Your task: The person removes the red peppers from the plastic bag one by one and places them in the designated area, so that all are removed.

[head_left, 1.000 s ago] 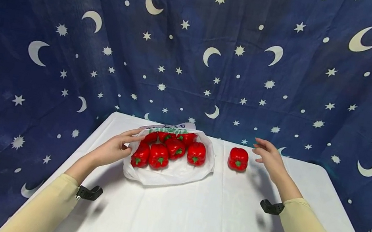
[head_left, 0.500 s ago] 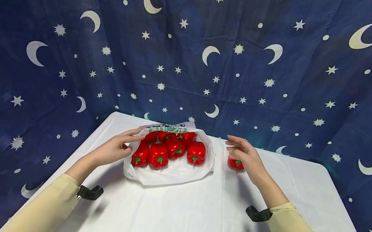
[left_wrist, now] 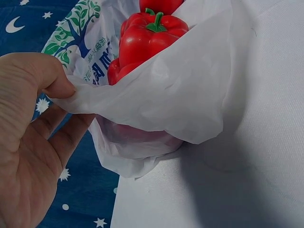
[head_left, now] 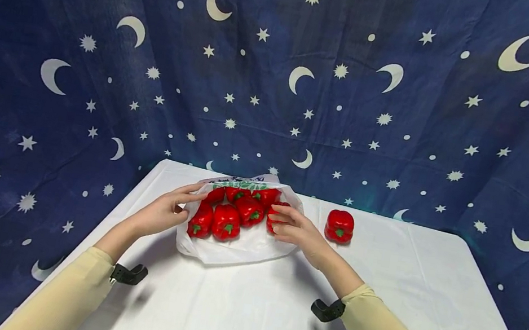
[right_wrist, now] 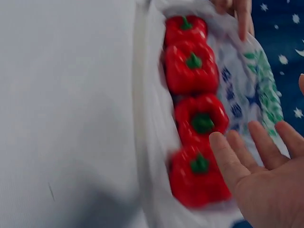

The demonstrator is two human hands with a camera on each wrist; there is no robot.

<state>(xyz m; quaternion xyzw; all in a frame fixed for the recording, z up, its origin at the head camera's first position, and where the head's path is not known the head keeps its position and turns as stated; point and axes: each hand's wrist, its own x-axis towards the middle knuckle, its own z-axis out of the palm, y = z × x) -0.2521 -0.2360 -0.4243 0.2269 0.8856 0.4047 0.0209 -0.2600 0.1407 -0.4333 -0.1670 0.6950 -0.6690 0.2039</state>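
A white plastic bag (head_left: 251,251) lies on its side with its mouth toward me, several red bell peppers (head_left: 226,222) with green stems inside. At the bag's left edge my left hand (head_left: 162,211) pinches the plastic between thumb and fingers, plain in the left wrist view. My right hand (head_left: 302,236) is at the right side of the mouth, its fingers extended in front of the rightmost pepper (right_wrist: 197,178) and partly hiding it in the head view. Whether it touches that pepper I cannot tell. A single bell pepper (head_left: 339,226) stands outside, right of the bag.
The white-covered table (head_left: 251,323) carries the bag near its back edge. Behind and beside it hangs a dark blue curtain (head_left: 257,73) with moons and stars. Green and blue print (left_wrist: 78,28) shows on the bag.
My right hand has swept left, from the right of the lone pepper, past it, to the bag's mouth. That pepper stays in place. The left hand has kept its hold on the bag.
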